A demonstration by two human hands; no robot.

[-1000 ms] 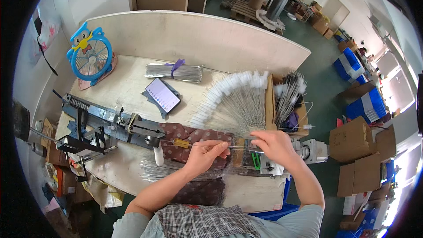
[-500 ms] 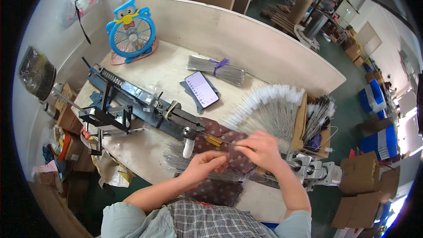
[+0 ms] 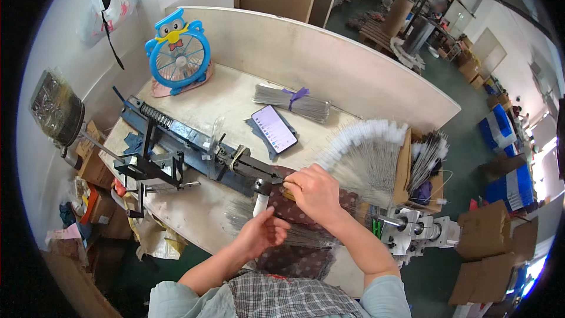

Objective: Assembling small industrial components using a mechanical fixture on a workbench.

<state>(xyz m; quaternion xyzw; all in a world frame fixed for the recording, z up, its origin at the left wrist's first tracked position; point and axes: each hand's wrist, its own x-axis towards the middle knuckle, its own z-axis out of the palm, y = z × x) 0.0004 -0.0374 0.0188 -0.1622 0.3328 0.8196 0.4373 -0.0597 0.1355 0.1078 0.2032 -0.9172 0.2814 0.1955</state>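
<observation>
Work shifts left: our right hand (image 3: pixel 318 192) now reaches the near right end of the black bench fixture (image 3: pixel 191 140), so handling centres there; we cannot tell whether its fingertips grip anything. Our left hand (image 3: pixel 262 235) hangs loosely open beside the white handle (image 3: pixel 261 203), which points nearward. The fixture's long axis runs far left to near right.

A blue fan (image 3: pixel 181 60) (owl-faced, at that) stands left of a lit phone (image 3: pixel 275 129) on a dark cloth (image 3: pixel 259 135).
</observation>
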